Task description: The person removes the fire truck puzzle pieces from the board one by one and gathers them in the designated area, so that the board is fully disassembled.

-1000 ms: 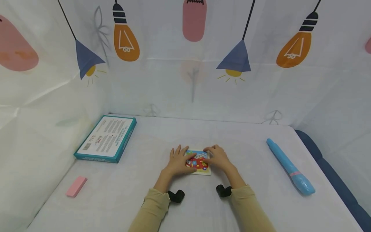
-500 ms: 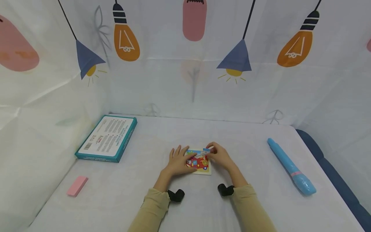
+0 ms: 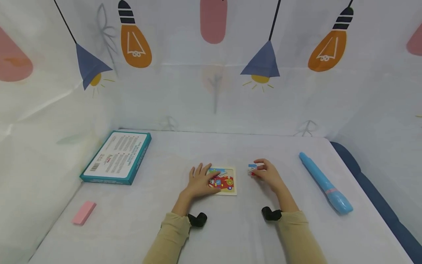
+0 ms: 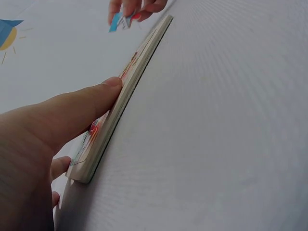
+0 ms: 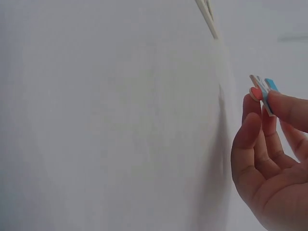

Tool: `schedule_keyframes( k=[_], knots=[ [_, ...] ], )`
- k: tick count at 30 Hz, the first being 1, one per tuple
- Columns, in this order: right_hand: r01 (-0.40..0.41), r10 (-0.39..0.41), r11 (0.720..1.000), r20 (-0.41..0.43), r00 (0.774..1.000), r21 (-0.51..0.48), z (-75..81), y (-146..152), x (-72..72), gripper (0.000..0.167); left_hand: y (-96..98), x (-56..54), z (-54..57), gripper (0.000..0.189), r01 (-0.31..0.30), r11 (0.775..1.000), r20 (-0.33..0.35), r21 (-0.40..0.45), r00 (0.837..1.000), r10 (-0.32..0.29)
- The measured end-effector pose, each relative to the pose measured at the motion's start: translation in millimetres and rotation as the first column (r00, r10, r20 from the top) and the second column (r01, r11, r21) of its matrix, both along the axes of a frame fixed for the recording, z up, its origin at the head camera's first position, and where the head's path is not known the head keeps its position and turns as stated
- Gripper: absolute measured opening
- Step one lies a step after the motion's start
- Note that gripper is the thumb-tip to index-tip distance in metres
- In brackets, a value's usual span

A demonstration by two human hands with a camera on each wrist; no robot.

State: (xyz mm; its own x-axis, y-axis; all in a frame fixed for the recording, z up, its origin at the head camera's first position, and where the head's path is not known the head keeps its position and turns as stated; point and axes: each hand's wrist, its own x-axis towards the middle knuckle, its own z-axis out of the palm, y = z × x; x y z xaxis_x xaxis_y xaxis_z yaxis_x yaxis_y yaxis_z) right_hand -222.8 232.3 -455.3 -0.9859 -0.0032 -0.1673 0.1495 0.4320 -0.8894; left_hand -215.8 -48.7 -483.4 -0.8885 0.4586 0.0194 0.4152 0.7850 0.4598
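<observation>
A small wooden jigsaw puzzle with a red vehicle picture lies flat in a pale frame on the white table. My left hand rests spread over its left side; in the left wrist view the thumb lies straight on the puzzle's top near the edge. To the right of the frame, apart from it, my right hand pinches a blue, white and red puzzle piece between thumb and fingers. The right wrist view shows that piece held up, with the other fingers curled below.
A teal and white box lies at the back left, with a pink block in front of it. On the right lies a long light-blue object with a pink band. White printed sheets hang behind and beside the table.
My right hand has lifted the piece out of the puzzle's upper right and carried it to the right. The left hand stays on the puzzle. The head view has shifted slightly.
</observation>
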Motion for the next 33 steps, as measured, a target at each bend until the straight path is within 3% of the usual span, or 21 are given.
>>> schedule_keyframes(
  k=[10,21,33],
  knots=[
    [0.155,-0.156,0.983,0.003,0.988,-0.096,3.2,36,9.8,0.044,0.3,1.1,4.9,0.066,-0.001,1.0,0.022,0.004,1.0,0.001],
    [0.283,-0.283,0.959,0.028,0.959,0.0,-0.9,68,18.8,0.043,-0.6,1.9,2.1,0.065,-0.001,1.0,0.013,0.01,1.0,0.0],
    [0.35,-0.352,0.936,0.063,0.934,0.05,1.3,89,27.4,0.043,-0.4,1.1,-0.9,0.067,0.001,1.0,0.004,0.0,1.0,-0.001]
  ],
)
